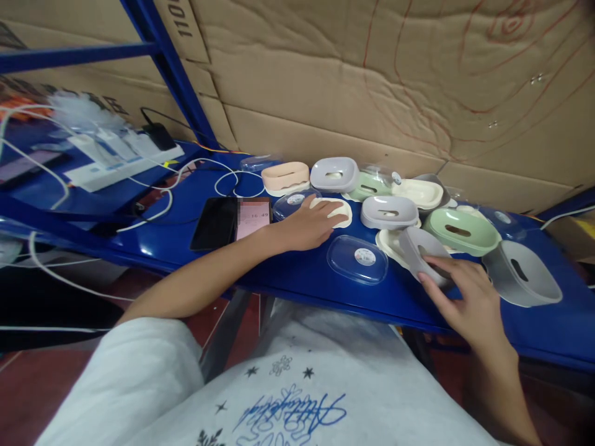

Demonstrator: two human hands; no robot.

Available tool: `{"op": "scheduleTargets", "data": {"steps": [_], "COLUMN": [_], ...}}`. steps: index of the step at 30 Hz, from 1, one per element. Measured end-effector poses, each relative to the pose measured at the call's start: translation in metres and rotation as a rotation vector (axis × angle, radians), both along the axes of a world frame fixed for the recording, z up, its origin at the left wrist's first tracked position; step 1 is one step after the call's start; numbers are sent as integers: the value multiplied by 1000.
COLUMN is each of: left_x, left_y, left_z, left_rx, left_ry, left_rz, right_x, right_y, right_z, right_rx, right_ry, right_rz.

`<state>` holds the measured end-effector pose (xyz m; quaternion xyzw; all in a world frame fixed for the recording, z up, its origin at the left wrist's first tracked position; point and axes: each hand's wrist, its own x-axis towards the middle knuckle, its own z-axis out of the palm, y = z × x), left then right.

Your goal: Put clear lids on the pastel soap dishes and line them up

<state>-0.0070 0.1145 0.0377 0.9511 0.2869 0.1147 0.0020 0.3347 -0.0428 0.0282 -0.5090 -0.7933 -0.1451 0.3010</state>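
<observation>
My right hand [469,297] pinches a light grey soap dish [411,248] by its near side, thumb in front and fingers near its slot. The dish is tilted above a cream base [390,243] lying on the blue table. My left hand [311,224] lies with fingers stretched out across another cream base [343,214]. Beside that hand is a clear oval lid [286,207], partly covered. Between the hands lies a second clear lid [357,259] with a round label. A darker grey soap dish [539,272] stands right of my right hand.
Behind the hands stand a peach soap dish [286,175], a lilac one [333,173], green ones [460,230] and a cream one [421,193]. Two phones, one dark [214,223] and one lit [253,217], lie left. White cables and a power strip [125,167] are farther left. Cardboard [325,80] forms the back wall.
</observation>
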Motion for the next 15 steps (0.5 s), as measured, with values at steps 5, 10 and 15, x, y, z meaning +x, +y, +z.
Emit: {"op": "scheduleTargets", "data": {"steps": [5,10,15], "left_x": [9,14,11], "left_y": [-23,-22,-9], "left_z": [13,1,-3], "left_rx": [-131,-148,-104], "left_ry": [-121,-61,2], "left_rz": [-346,-393,-291], "right_x": [-15,-8,6], "right_y": [6,4,1], "right_z": [-13,-23,-30], "right_rx": [-37,-98,-173], "right_ry": [24,65,-38], "right_rz": [8,-30,-120]}}
